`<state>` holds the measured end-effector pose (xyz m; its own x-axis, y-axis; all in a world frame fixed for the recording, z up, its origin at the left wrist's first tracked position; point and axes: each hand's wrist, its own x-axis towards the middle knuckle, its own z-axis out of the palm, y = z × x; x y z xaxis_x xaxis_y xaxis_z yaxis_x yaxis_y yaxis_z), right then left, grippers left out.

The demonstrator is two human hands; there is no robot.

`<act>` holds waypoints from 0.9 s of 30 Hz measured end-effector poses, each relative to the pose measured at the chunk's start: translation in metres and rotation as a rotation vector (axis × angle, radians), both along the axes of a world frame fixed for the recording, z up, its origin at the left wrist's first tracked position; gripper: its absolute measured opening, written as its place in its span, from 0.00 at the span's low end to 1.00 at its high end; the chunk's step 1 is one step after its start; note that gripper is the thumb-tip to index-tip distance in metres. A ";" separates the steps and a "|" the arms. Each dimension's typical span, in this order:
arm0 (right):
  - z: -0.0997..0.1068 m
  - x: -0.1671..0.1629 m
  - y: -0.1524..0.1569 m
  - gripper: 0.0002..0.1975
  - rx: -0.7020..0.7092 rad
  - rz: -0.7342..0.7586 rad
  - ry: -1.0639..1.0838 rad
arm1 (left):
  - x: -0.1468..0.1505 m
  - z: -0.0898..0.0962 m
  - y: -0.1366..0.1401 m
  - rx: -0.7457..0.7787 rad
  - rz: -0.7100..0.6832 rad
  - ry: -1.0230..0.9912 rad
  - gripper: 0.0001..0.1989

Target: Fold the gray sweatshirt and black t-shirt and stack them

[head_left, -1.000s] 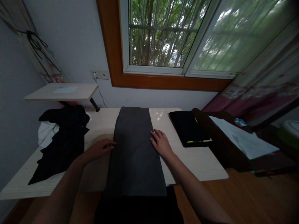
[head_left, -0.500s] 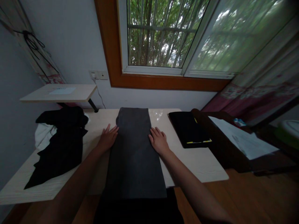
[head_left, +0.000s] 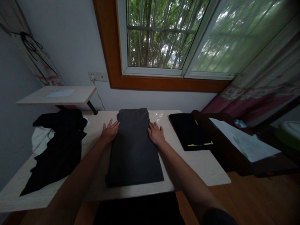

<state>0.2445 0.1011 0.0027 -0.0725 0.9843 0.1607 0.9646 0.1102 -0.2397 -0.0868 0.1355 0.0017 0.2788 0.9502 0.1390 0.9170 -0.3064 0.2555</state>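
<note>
A dark grey folded garment (head_left: 136,150) lies lengthwise on the pale wooden table (head_left: 194,165), its whole near edge resting on the tabletop. Its exact kind cannot be told from this side. My left hand (head_left: 110,130) lies flat with fingers spread, the fingertips touching the garment's left edge near the far end. Across from it, my right hand (head_left: 156,133) rests on the right edge, fingers stretched out and palm down. Neither hand grips the fabric.
Black and white clothes (head_left: 58,143) are heaped on the left, below a small raised shelf (head_left: 82,97). A flat black folded item (head_left: 189,131) with yellow edging lies to the right. Beyond it, a white sheet (head_left: 243,139) rests on dark furniture. A window (head_left: 161,37) is ahead.
The garment's near end, which hung past the front table edge, now lies on the tabletop. The far edge looks slightly rumpled. Both hands stay at the sides.
</note>
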 end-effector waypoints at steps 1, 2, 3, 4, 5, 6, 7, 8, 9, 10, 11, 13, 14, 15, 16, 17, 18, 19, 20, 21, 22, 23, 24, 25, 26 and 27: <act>0.001 0.000 0.006 0.26 -0.012 -0.003 0.001 | 0.001 0.001 0.004 -0.001 0.008 -0.001 0.26; 0.002 0.000 0.012 0.26 -0.023 -0.005 0.003 | 0.001 0.002 0.008 -0.001 0.015 -0.002 0.26; 0.002 0.000 0.018 0.26 -0.034 -0.007 0.005 | 0.002 0.002 0.011 -0.001 0.023 -0.005 0.26; 0.003 0.001 0.022 0.26 -0.044 -0.009 0.005 | 0.003 0.002 0.014 -0.002 0.031 -0.009 0.26; 0.002 0.001 0.026 0.27 -0.054 -0.010 0.004 | 0.003 0.001 0.016 -0.003 0.041 -0.014 0.26; 0.001 0.002 0.029 0.27 -0.063 -0.011 0.002 | 0.003 0.000 0.017 -0.005 0.052 -0.020 0.26; 0.000 0.003 0.031 0.28 -0.067 -0.014 -0.002 | 0.003 -0.002 0.018 -0.007 0.062 -0.026 0.27; -0.001 0.003 0.031 0.28 -0.067 -0.017 -0.005 | 0.002 -0.003 0.018 -0.007 0.070 -0.030 0.27; -0.003 0.004 0.031 0.29 -0.062 -0.021 -0.008 | 0.001 -0.005 0.018 -0.006 0.075 -0.031 0.27; -0.004 0.005 0.030 0.29 -0.053 -0.023 -0.010 | 0.000 -0.007 0.017 -0.003 0.073 -0.030 0.27; -0.006 0.006 0.028 0.30 -0.041 -0.022 -0.009 | -0.001 -0.009 0.014 0.004 0.068 -0.029 0.27; -0.007 0.009 0.022 0.29 -0.016 -0.002 -0.007 | -0.004 -0.012 0.008 0.026 0.048 -0.032 0.27; -0.008 0.010 0.018 0.29 -0.005 0.015 -0.006 | -0.006 -0.013 0.003 0.042 0.040 -0.039 0.28; -0.008 0.012 0.014 0.28 0.005 0.032 -0.006 | -0.007 -0.015 -0.002 0.063 0.033 -0.052 0.28; -0.009 0.013 0.010 0.27 0.015 0.048 -0.005 | -0.009 -0.016 -0.008 0.087 0.026 -0.072 0.29; -0.009 0.015 0.005 0.27 0.026 0.061 -0.003 | -0.010 -0.017 -0.014 0.113 0.019 -0.100 0.29; -0.010 0.016 0.000 0.26 0.037 0.071 0.000 | -0.011 -0.018 -0.021 0.137 0.010 -0.134 0.29; -0.011 0.017 -0.005 0.26 0.048 0.080 0.005 | -0.012 -0.018 -0.028 0.158 0.001 -0.170 0.29; -0.011 0.019 -0.009 0.26 0.058 0.089 0.012 | -0.014 -0.019 -0.035 0.172 -0.005 -0.205 0.29; -0.012 0.020 -0.014 0.25 0.068 0.096 0.020 | -0.015 -0.019 -0.042 0.179 -0.007 -0.233 0.28; -0.013 0.021 -0.019 0.25 0.075 0.104 0.029 | -0.015 -0.019 -0.049 0.179 -0.005 -0.253 0.28; -0.014 0.022 -0.024 0.24 0.079 0.111 0.038 | -0.016 -0.019 -0.056 0.174 -0.002 -0.265 0.27; -0.014 0.023 -0.029 0.24 0.080 0.117 0.048 | -0.016 -0.018 -0.063 0.165 0.000 -0.275 0.26; -0.015 0.024 -0.034 0.24 0.078 0.125 0.056 | -0.016 -0.017 -0.069 0.155 0.000 -0.285 0.25; -0.015 0.025 -0.039 0.24 0.075 0.132 0.065 | -0.016 -0.016 -0.076 0.143 -0.002 -0.296 0.25; -0.015 0.026 -0.044 0.24 0.072 0.141 0.072 | -0.016 -0.015 -0.082 0.130 -0.006 -0.308 0.24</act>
